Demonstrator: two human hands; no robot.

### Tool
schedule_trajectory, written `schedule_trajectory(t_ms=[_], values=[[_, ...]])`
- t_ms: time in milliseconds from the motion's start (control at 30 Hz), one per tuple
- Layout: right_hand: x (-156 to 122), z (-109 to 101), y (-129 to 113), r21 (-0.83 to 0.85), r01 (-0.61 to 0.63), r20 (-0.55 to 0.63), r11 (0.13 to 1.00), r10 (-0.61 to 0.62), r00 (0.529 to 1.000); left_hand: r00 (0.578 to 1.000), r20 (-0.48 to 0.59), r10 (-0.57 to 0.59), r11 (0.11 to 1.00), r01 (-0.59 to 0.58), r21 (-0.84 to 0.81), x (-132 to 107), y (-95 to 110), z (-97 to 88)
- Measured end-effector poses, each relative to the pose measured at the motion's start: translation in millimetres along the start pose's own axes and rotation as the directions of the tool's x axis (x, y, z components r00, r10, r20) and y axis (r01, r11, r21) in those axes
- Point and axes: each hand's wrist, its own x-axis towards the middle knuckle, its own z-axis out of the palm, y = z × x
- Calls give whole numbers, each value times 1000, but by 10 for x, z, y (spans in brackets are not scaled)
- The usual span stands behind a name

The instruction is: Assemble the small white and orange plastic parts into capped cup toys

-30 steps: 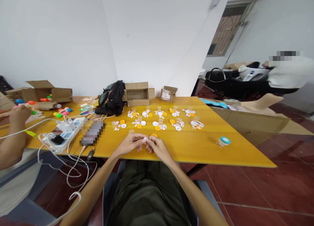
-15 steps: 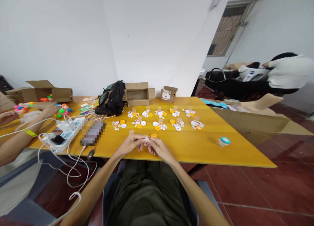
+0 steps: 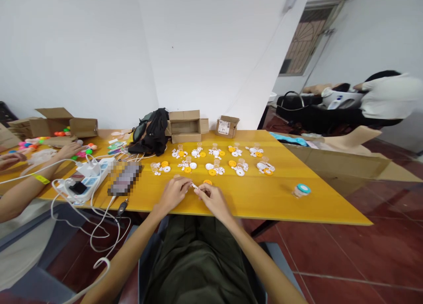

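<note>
A small white plastic piece [image 3: 194, 186] sits between my two hands, just above the near part of the table. My left hand [image 3: 174, 194] is closed, its fingertips pinching the left end. From the other side my right hand [image 3: 214, 200] grips the piece between thumb and fingers. Directly behind the right fingers lies an orange ring-shaped lid [image 3: 207, 182]. Farther back, two rows of small groups hold clear cups [image 3: 154, 167], white discs [image 3: 240, 173], orange lids [image 3: 212, 172] and small white dotted pieces [image 3: 221, 169].
A jar with a teal lid [image 3: 302, 189] stands at the right. To the left are a phone [image 3: 124, 179], a power strip [image 3: 89, 180] with cables, and a co-worker's hands [image 3: 69, 150] near colourful balls. A black bag [image 3: 152, 134] and open cardboard boxes [image 3: 186, 138] line the wall.
My hands have drawn slightly apart and the fingers have shifted on the white piece, which now shows tilted between them. The co-worker's hand beside the balls has moved a little.
</note>
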Motion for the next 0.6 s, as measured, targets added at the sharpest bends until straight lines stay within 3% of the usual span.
schedule_trajectory(t_ms=[133, 333, 467, 600], values=[[-32, 43, -5, -282, 20, -61, 959, -39, 997, 999, 32, -11, 975, 3, 223, -32, 20, 13], [-70, 81, -94, -625, -45, -54, 780, 13, 998, 992, 110, -58, 924, 12, 383, -34, 96, 13], [-102, 123, -157, -741, -63, -71, 669, 15, 997, 988, 124, -94, 890, 27, 455, -26, 143, 18], [-109, 155, -123, -746, -64, -99, 663, -15, 995, 987, 127, -102, 856, 22, 517, -29, 161, 27]])
